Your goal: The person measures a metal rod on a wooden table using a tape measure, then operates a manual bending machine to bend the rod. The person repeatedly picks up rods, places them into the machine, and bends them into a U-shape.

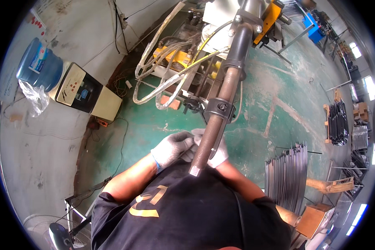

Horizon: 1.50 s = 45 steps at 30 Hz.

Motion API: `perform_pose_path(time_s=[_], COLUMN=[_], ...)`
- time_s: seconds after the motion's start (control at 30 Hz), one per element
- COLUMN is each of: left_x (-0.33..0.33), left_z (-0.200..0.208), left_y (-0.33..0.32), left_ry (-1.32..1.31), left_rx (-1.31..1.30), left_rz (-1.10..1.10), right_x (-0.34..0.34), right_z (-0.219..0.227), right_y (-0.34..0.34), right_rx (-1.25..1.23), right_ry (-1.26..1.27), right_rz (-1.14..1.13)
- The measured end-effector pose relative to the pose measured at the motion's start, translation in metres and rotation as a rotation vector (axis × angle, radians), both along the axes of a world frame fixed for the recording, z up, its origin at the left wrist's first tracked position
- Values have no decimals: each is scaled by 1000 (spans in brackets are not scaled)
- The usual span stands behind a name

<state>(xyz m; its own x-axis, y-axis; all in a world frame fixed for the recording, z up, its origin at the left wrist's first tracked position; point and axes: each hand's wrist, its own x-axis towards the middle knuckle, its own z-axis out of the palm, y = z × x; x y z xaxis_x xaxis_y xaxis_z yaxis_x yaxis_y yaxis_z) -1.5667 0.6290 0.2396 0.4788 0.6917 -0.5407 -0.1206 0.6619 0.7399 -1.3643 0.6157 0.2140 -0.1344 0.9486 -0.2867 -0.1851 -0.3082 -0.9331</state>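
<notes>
Both of my hands wear pale gloves and meet close together in front of my chest. My left hand [173, 147] is closed, fingers curled beside the threaded shaft; anything in it is too hidden to make out. My right hand [219, 152] lies under the shaft, which covers most of its fingers, so I cannot tell if it holds anything. Across them slants the long threaded metal shaft [208, 139], its bright end pointing toward me. A dark clamp collar [218, 107] surrounds it farther up, below a thick black cylinder [238, 48].
Looped hoses [142, 68] hang left of the machine. A water dispenser [80, 89] with a blue bottle [39, 64] stands by the left wall. Upright dark rods [286, 177] are bundled at my right, near a brown box [314, 221]. A fan [60, 235] is at lower left.
</notes>
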Motion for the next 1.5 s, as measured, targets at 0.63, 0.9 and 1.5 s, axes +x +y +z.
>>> perform_pose_path(time_s=[0.63, 0.9, 1.5], left_x=[-57, -28, -38], left_z=[39, 63, 123], left_y=[-18, 1, 83], left_ry=[424, 177, 85], left_rx=[680, 603, 753], left_rz=[255, 361, 154], right_x=[-71, -67, 7], right_z=[21, 23, 93], right_y=[31, 32, 48], right_rx=[-212, -153, 78], right_ry=[411, 333, 841], right_rz=[104, 143, 53])
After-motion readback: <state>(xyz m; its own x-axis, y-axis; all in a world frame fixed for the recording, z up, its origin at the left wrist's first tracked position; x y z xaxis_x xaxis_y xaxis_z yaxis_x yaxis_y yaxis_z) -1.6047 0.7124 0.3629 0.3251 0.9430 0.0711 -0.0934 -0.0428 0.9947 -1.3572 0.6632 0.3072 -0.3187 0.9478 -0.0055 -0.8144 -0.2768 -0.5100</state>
